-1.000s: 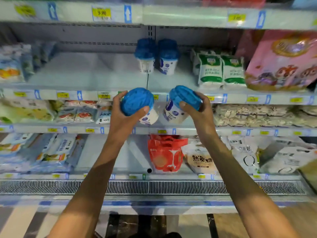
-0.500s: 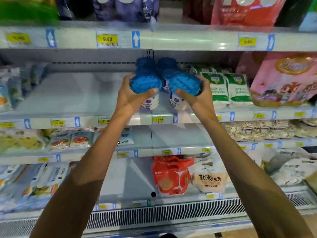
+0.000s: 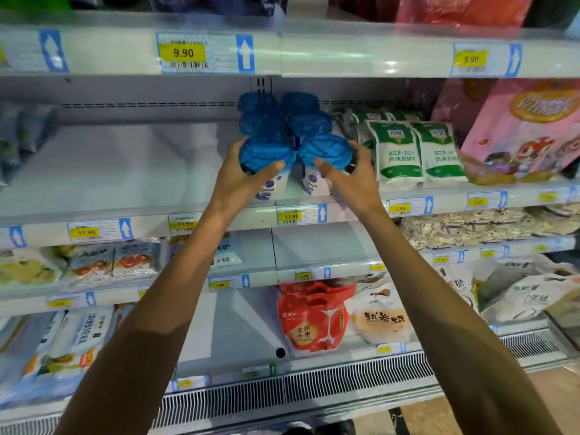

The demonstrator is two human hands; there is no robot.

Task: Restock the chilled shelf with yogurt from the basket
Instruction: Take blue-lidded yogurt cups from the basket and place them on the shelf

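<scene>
Refrigerated supermarket shelving fills the frame, tier upon tier, with yellow price tags along the front edges. On the chilled shelf across the middle band, the left half is mostly bare, with only a few blurred packets at the far left edge. Just left of centre, the left hand grips the left yogurt cup, thumb across the front of its blue lid and fingers round the back. The cup's base is at or just above the shelf's front edge; which of the two cannot be told. Beside it, almost touching, is the right yogurt cup. The right hand is curled round it, thumb at the front under the lid and fingers on the far side. Directly behind the pair, four stocked cups with the same blue lids stand two abreast, going back. Right of the hands are green-and-white pouches and, at the right edge, a pink bag. The restocking looks to be under way: four cups are placed, two more are about to be set down as a third row, and neither hand has let go. The basket is out of view, so how many cups remain cannot be said, though the bare stretch at left suggests room for many more.
</scene>
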